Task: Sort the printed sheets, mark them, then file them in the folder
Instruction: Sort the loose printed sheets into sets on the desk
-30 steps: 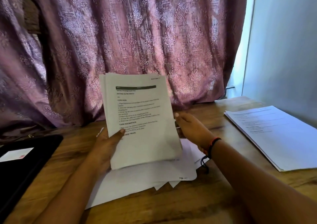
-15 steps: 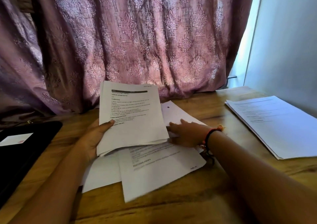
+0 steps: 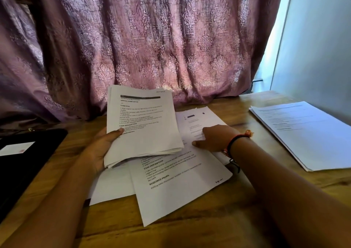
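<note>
Apparently mid-sort: the left hand (image 3: 100, 149) grips a stack of sheets (image 3: 142, 126), while the right hand (image 3: 214, 138), just beside it, rests seemingly flat on a loose sheet (image 3: 195, 118), which probably needs lifting onto that stack next.

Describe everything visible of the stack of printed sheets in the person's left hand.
The stack of white printed paper sheets is several sheets thick, its lower edges slightly fanned. The top page shows a dark header bar, bold headings such as TASK GOAL, and numbered text. It is tilted up, facing the camera, above loose white sheets on the wooden table. The left hand holds its left edge, thumb on top.
</note>
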